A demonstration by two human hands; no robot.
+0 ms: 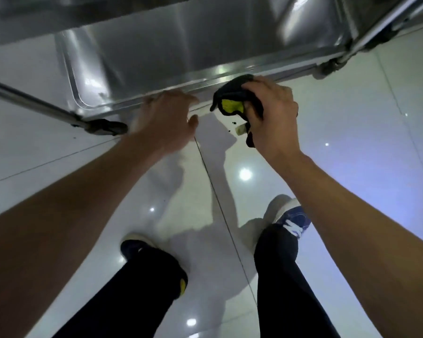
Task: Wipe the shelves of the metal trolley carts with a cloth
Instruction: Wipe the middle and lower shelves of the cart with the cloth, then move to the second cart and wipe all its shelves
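White tiled floor (352,118) carries the trolley's castors (106,126) and dark crumbs (232,123).

likely a commercial kitchen or similar service space, though that is uncertain: a stainless steel trolley cart (181,45) on black castor wheels (106,126) stands on glossy white floor tiles (352,118) reflecting ceiling lights.

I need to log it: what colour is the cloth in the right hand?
In the head view, the cloth is mostly black with a yellow-green patch.

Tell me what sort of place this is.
Probably a commercial kitchen or other service area, though that's a guess. The signs: a stainless-steel trolley shelf on a caster, glossy white floor tiles, and a cleaning cloth gripped in the right hand.
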